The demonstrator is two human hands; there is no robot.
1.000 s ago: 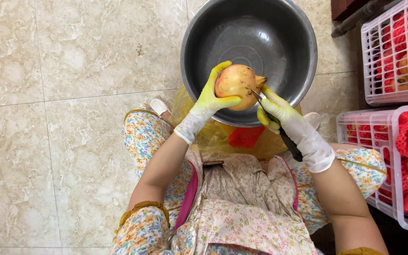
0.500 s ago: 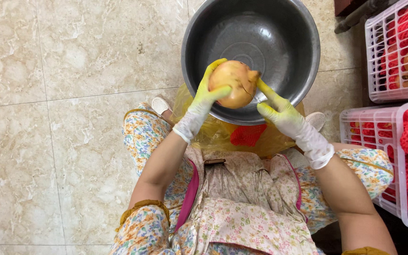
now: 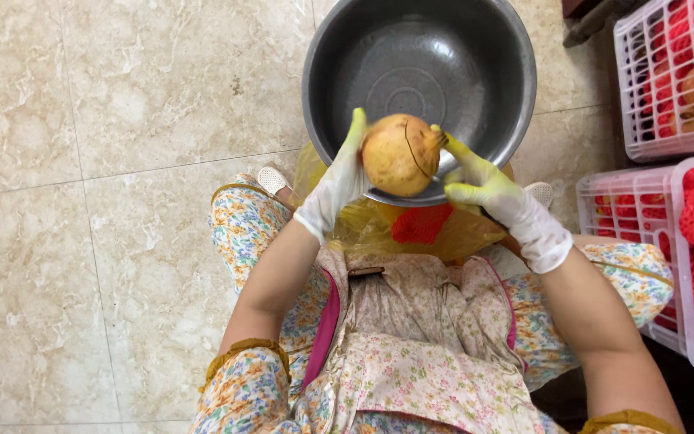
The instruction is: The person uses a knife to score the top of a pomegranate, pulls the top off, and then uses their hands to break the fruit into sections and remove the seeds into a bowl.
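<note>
At the top centre of the frame, part of the steel bowl's point(image 3: 475, 48) rim is cut off by the edge, and no knife can be made out now; whatever the right hand point(image 3: 483, 186) grips is hidden behind its curled, yellow-stained glove fingers. Whether it holds anything I cannot tell. Left hand point(image 3: 339, 183), gloved too, reaches up from lower left, palm flat against the pomegranate's point(image 3: 400, 154) left side, fingers pointing up, gripping it. Fruit sits between both hands, over the bowl's near rim, a dark cut line down its skin, crown pointing right, touching the right fingertips. Pink baskets point(image 3: 668, 80) of red-netted fruit are cropped at the right edge.
</note>
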